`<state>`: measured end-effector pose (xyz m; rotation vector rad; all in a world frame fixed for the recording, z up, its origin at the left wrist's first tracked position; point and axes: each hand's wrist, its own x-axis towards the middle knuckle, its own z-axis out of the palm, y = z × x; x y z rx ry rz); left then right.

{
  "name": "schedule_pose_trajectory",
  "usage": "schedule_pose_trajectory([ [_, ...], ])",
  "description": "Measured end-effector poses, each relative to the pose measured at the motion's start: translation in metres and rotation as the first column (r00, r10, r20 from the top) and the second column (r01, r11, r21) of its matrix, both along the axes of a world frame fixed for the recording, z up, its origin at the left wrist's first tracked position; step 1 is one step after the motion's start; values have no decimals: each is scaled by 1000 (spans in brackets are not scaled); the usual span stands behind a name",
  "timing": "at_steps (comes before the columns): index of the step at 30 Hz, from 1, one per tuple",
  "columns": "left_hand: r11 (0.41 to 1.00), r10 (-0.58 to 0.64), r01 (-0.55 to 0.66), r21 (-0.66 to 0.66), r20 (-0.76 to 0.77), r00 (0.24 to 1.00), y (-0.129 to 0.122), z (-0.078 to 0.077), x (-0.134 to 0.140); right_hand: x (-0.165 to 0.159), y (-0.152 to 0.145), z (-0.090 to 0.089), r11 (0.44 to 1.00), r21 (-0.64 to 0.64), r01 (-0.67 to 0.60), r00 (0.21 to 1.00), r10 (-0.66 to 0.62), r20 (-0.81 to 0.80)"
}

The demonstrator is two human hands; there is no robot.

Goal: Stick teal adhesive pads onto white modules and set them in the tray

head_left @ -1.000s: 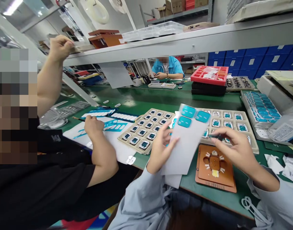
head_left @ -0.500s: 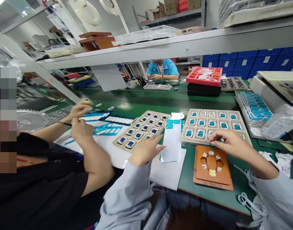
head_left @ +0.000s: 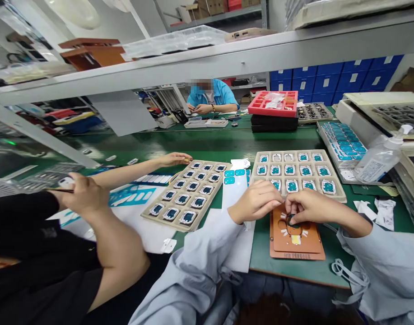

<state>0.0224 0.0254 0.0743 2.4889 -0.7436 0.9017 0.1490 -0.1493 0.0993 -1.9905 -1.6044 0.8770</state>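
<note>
Green matting covers our bench (head_left: 207, 144). On it the flat orange-brown jig plate (head_left: 296, 241) lies rectangular, long axis running away from us, its near edge close to the bench edge. Beige compartment tray (head_left: 332, 185) sits just beyond. Our left hand (head_left: 256, 201) and right hand (head_left: 310, 206) pinch narrowly over a small dark part (head_left: 290, 220) at the jig's centre.

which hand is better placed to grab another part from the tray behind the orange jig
Probably the right. The right hand sits over the orange jig, just in front of the beige parts tray. The left hand lies nearer the white sticker sheet, farther from most tray pockets.
</note>
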Motion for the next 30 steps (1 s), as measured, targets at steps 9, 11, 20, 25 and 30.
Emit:
schedule_pose_trajectory([
  [9, 986, 13, 23, -165, 216, 976, -5, -48, -5, 0, -4, 5, 1000, 19, -11, 997, 9, 74],
  [11, 989, 1, 32, -147, 218, 976, -6, -50, -5, -3, -1, -1, 999, 19, -47, 992, 45, 116],
  [20, 995, -104, 103, 14, 169, 980, -12, -55, -7, -7, 1, -12, 983, 93, -157, 962, 131, 238],
  [25, 988, -152, 155, -5, 184, 971, -15, -52, -6, 0, 0, -9, 991, 101, -86, 966, 58, 252],
  [30, 986, -166, 165, 17, 182, 969, -18, -49, -7, 21, -14, 3, 986, 159, -51, 949, -2, 316],
])
